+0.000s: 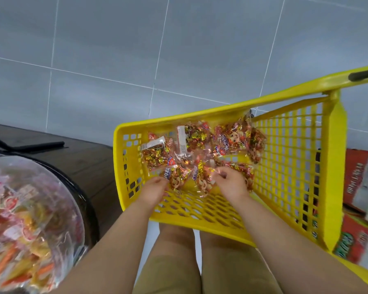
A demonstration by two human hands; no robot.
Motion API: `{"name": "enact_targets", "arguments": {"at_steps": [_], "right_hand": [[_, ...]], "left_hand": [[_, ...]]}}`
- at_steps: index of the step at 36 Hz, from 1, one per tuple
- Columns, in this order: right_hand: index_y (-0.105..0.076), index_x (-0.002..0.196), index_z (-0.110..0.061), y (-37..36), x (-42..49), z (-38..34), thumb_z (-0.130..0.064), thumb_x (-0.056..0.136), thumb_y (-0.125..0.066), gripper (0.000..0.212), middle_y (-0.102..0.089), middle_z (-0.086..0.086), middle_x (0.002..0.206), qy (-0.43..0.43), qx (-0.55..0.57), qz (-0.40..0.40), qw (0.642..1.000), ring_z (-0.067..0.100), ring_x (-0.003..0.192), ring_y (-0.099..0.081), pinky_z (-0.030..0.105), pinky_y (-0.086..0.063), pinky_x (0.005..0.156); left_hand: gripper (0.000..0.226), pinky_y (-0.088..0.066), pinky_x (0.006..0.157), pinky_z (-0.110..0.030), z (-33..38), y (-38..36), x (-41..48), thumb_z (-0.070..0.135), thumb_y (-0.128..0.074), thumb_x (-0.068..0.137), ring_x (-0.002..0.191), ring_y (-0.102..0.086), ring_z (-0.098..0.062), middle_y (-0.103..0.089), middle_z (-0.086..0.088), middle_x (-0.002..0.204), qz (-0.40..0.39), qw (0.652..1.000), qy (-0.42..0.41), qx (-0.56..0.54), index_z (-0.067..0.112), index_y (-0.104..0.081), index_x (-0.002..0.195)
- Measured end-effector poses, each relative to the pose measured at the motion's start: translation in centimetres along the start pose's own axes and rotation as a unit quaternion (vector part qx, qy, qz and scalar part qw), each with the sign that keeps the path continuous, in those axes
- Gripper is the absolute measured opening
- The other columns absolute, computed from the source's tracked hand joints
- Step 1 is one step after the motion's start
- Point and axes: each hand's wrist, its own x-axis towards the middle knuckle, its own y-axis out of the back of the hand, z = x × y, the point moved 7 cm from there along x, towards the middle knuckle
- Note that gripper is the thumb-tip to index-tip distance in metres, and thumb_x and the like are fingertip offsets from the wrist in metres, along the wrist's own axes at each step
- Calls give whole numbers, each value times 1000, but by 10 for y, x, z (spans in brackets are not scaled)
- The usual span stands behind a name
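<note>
In the yellow basket (200, 112), the left hand (155, 188) and right hand (232, 184) pinched snack packets (179, 179) with curled fingers. The packets were likely light, crinkly and slippery, so sealed edges would grip best.

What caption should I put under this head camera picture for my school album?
Left hand and right hand grip snack packets inside a yellow shopping basket.

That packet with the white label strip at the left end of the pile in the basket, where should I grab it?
Probably by the white label strip on the labelled packet: it is flat and lies uppermost, while the body is bulging and crinkly. Come from above with the left hand, since the wall of the yellow basket stands close on its left.
</note>
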Motion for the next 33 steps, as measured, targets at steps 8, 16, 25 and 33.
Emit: {"name": "enact_targets", "arguments": {"at_steps": [8, 16, 25, 33], "right_hand": [[-68, 80, -8, 26, -31, -6, -4, 85, -64, 8, -68, 3, 69, -92, 277, -184, 939, 16, 66, -63, 25, -52, 60], [-63, 101, -8, -35, -5, 1, -29, 94, -55, 23, -65, 8, 92, -186, 314, -177, 914, 19, 85, -62, 34, -52, 86], [-43, 138, -19, -116, 32, 2, -40, 87, -63, 58, -56, 4, 119, -191, 94, -147, 966, 20, 101, -56, 28, -47, 85], [-50, 130, -10, -62, 27, 2, -27, 97, -50, 37, -58, 3, 98, -69, -1, -100, 993, 12, 66, -50, 24, -39, 59]], "left_hand": [[46, -46, 98, -43, 22, -34, -26, 58, -69, 70, 101, -60, -16, -67, 4, 108, -159, 980, 5, -122, 26, -63, 102], [44, -50, 83, -37, 9, -19, -20, 17, -74, 79, 94, -63, -22, -74, 0, 96, -187, 976, 24, -106, 16, -57, 120], [23, -51, 94, -49, 5, 39, -4, 13, -60, 92, 102, -65, -26, -68, 0, 109, 59, 995, -64, -53, 31, -59, 106], [37, -49, 98, -48, 16, 49, -9, 13, -57, 94, 114, -59, -29, -60, -5, 120, 103, 991, -90, 3, 19, -47, 130]]}}
